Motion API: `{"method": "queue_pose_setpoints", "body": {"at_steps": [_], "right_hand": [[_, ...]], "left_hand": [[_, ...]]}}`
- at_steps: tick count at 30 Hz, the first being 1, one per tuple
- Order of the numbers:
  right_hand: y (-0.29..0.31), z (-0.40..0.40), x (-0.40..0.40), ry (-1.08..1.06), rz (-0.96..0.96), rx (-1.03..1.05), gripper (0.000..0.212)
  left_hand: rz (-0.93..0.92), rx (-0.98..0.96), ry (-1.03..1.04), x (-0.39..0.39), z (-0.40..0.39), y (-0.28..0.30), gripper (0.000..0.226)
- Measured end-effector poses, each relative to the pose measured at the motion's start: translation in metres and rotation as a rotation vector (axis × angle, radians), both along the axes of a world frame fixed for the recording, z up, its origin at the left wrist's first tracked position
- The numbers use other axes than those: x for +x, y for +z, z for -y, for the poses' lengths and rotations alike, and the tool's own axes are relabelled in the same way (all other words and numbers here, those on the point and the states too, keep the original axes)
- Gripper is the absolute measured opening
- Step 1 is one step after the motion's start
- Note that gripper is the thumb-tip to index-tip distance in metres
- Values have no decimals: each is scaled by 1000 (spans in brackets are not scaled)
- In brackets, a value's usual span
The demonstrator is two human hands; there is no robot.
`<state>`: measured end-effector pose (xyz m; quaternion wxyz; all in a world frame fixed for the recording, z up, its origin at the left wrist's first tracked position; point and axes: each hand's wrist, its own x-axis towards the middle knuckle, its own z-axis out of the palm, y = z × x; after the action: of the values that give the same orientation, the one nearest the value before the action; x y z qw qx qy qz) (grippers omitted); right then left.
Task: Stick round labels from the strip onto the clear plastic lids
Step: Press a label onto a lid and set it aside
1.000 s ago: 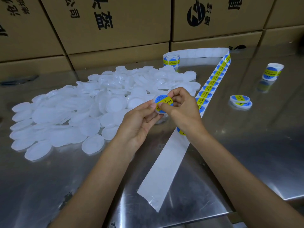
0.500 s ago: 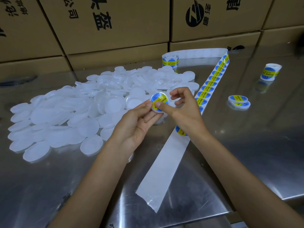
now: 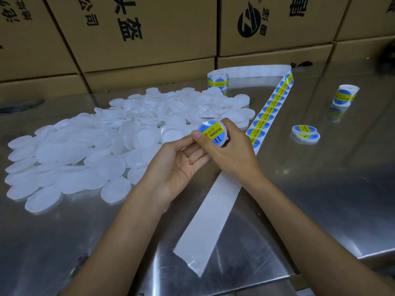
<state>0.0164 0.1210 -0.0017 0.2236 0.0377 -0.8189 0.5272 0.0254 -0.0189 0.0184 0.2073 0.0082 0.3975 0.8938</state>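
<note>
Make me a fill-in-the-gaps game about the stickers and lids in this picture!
1. The right hand holds a lid with a blue and ____ sticker on it.
2. The big word printed on that sticker is ____.
3. The finished lids lying on the metal table number ____.
4. The boxes behind the pile of plain lids are made of ____.

Missing words: yellow; SOLDERING; two; cardboard

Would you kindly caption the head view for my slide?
Right hand holds a labelled lid over the open left hand.
</note>
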Motion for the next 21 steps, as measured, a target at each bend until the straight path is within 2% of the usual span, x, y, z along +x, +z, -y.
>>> {"method": "queue_pose_setpoints", "body": {"at_steps": [6,12,18,21], "right_hand": [[-2,1,1,-136,-41,204,58],[-4,1,3,-260,-56,268,67],[-5,2,5,-207,-64,222,69],[-4,3,4,-128,-38,167,67]], "left_hand": [[-37,-60,29,0,-1,1,26],[-128,-133,8,4,-4,-1,25],[-164,-242,51,4,-6,0,27],[-244,-446,126,4,-6,-2,32]]}}
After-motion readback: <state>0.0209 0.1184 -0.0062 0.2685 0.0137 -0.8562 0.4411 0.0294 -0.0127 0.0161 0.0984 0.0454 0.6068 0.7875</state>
